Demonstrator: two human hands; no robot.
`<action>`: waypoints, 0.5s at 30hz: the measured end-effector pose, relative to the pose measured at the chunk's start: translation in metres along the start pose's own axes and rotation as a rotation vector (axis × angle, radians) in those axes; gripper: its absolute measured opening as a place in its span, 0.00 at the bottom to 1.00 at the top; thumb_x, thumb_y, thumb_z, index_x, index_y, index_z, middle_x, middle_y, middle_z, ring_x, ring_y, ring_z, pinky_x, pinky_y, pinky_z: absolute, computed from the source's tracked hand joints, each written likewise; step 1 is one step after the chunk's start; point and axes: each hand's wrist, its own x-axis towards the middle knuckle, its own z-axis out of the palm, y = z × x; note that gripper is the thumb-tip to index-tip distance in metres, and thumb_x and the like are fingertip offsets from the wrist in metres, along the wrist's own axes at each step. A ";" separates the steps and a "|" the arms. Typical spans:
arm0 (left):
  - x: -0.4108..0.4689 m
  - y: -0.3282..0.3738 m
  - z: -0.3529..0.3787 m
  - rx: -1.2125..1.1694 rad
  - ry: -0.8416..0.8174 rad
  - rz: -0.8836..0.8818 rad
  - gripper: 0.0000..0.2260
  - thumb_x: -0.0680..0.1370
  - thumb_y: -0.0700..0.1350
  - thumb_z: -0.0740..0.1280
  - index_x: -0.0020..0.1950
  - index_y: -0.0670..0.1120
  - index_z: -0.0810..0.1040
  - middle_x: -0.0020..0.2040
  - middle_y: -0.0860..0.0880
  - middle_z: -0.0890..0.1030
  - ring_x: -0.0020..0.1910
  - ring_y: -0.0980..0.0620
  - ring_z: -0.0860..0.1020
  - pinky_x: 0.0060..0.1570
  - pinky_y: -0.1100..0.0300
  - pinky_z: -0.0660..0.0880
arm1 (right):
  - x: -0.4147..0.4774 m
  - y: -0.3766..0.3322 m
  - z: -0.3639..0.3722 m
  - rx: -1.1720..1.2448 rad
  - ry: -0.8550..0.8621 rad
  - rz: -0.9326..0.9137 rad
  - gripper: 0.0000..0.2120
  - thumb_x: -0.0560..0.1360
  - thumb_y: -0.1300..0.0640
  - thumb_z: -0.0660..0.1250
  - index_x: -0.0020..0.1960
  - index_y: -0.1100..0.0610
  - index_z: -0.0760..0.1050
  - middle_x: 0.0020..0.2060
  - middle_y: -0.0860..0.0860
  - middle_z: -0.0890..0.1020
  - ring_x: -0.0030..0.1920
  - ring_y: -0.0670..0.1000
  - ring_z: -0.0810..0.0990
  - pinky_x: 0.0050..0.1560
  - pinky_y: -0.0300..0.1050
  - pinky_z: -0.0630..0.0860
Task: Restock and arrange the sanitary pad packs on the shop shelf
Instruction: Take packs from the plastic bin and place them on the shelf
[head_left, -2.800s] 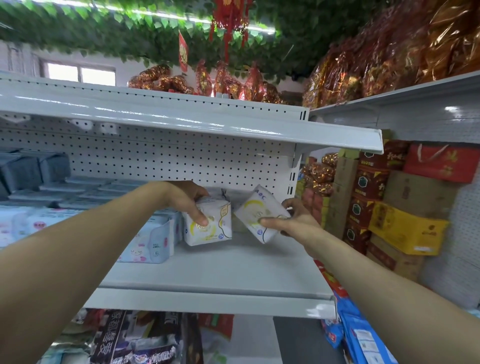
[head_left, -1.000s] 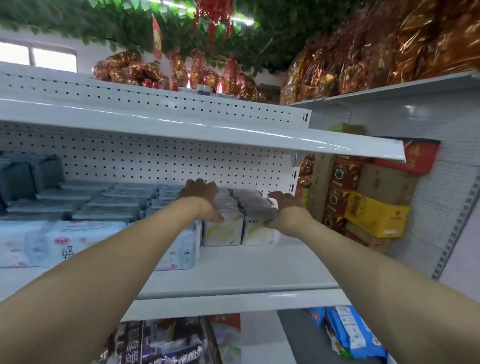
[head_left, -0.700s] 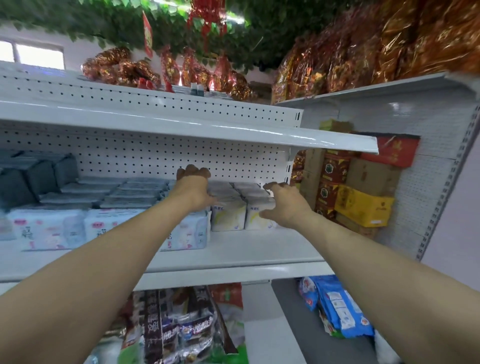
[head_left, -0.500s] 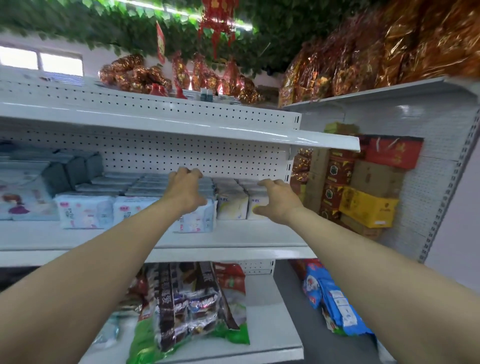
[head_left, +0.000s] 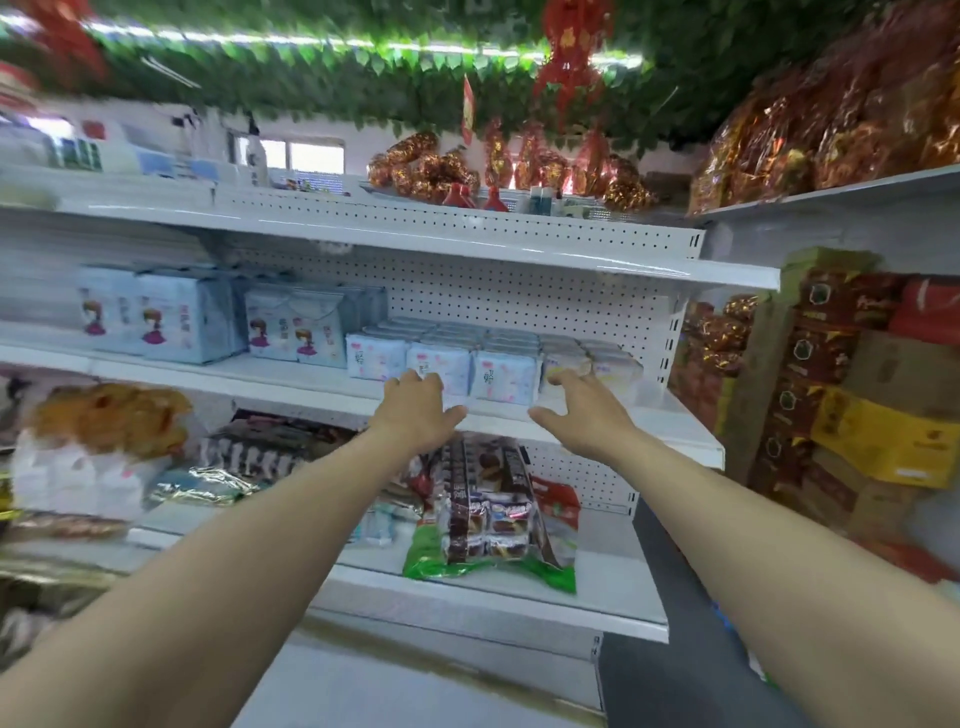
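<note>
On the middle shelf, toward its left, tall blue packs stand upright. To their right a low row of sanitary pad packs runs along the front edge as far as the end upright, each file lined back toward the pegboard. The left grip is spread wide and holds nothing. Its fingertips lie over the front face of a pink-printed pack midway along that row, though I cannot tell whether they touch it. The right grip is likewise spread and empty, palm down, its fingers pointing at the pale yellow-marked pack. The end pack just beside that one is nearer this grip than the other. Both packs lie ahead of and slightly above the grips, broad faces square to the aisle. Any straightening therefore looks like a push straight back or a sideways squeeze, with the right grip best placed for the end pair.
</note>
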 end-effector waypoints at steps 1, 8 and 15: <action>-0.010 -0.006 -0.003 0.009 -0.003 -0.015 0.27 0.81 0.60 0.61 0.74 0.43 0.67 0.72 0.39 0.66 0.72 0.35 0.62 0.68 0.42 0.67 | -0.006 -0.009 0.003 0.003 -0.013 -0.007 0.32 0.80 0.42 0.65 0.78 0.54 0.61 0.76 0.55 0.65 0.73 0.58 0.68 0.68 0.53 0.69; -0.052 -0.055 -0.019 0.088 0.004 -0.068 0.27 0.81 0.59 0.60 0.72 0.42 0.69 0.70 0.38 0.68 0.69 0.36 0.65 0.67 0.44 0.67 | -0.027 -0.061 0.038 0.045 -0.093 -0.058 0.31 0.80 0.43 0.65 0.78 0.54 0.61 0.76 0.57 0.64 0.72 0.59 0.70 0.68 0.52 0.69; -0.034 -0.141 -0.001 0.084 -0.061 -0.096 0.27 0.81 0.60 0.61 0.69 0.40 0.72 0.69 0.36 0.70 0.70 0.35 0.64 0.70 0.43 0.62 | -0.001 -0.105 0.112 0.034 -0.190 -0.057 0.28 0.79 0.44 0.67 0.75 0.54 0.65 0.70 0.57 0.70 0.66 0.59 0.74 0.64 0.51 0.71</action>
